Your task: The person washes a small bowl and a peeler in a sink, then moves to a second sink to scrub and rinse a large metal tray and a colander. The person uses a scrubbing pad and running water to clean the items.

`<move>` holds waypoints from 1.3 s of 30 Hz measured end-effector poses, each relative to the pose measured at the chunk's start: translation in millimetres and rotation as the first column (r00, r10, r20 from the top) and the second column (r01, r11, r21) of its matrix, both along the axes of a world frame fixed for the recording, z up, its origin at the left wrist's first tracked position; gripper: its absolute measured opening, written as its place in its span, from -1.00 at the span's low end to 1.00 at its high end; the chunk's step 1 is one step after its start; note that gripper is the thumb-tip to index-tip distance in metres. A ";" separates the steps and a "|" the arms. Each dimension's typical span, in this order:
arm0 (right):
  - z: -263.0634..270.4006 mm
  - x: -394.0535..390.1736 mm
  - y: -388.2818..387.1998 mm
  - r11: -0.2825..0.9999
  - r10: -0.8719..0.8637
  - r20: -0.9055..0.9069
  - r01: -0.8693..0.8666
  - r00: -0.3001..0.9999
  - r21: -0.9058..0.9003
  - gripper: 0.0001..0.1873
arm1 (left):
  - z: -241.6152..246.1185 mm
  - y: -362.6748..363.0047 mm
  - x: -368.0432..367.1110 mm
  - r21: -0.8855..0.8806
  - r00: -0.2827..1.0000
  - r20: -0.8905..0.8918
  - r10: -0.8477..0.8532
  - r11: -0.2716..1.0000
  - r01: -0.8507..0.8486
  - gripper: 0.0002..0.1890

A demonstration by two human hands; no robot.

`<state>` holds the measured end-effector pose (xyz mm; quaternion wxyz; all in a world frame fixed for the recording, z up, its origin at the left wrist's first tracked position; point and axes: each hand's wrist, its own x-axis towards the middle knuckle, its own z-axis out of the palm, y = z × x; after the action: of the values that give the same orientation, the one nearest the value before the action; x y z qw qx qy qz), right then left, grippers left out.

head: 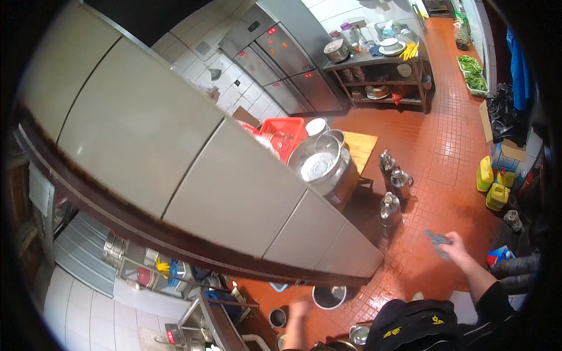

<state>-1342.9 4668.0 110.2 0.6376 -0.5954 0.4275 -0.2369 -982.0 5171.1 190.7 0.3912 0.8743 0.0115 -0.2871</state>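
Observation:
My right hand (455,248) pinches a crumpled grey cloth or scouring pad (434,239); which of the two I cannot tell. It is held out over the red tiled floor (432,193). My left hand (299,308) is blurred, hanging low between a small dark pot (277,317) and a round metal-rimmed bucket (316,306). Whether its fingers are closed does not show. Beyond the right hand, several metal thermos flasks (399,184) stand on the floor beside a wooden table (362,142).
A tiled partition (237,188) cuts across the view. Behind it are a large metal pot (347,177), a red plastic basket (283,131) and a steel refrigerator (285,66). Yellow jugs (497,196) line the right side. A sink (186,322) stands at lower left.

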 end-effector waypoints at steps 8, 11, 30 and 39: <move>-74.9 -58.8 -168.8 0.888 -0.406 -0.360 0.455 0.840 0.060 -0.58 | 59.2 -81.7 178.9 -0.111 0.919 0.251 0.303 0.953 -0.283 -0.66; -46.0 -75.1 -209.3 0.799 -0.532 -0.395 0.599 0.749 0.060 -0.61 | 33.8 -229.0 189.6 -0.144 0.984 0.164 0.067 0.989 -0.043 -0.66; -77.3 -123.7 -436.3 0.680 -0.499 -0.675 0.729 0.543 0.085 -0.61 | -22.7 -933.0 108.1 -0.278 0.573 0.049 -0.818 0.540 0.794 -0.65; -36.2 59.1 -758.9 0.866 -0.424 -0.246 0.470 0.872 0.170 -0.37 | -10.4 -1164.9 162.8 -0.290 0.656 0.088 -0.749 0.611 0.737 -0.64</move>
<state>-1283.8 3909.2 73.9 0.5817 -0.4244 0.6402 -0.2676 -819.2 4006.2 180.3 0.3645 0.7238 -0.3870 -0.4398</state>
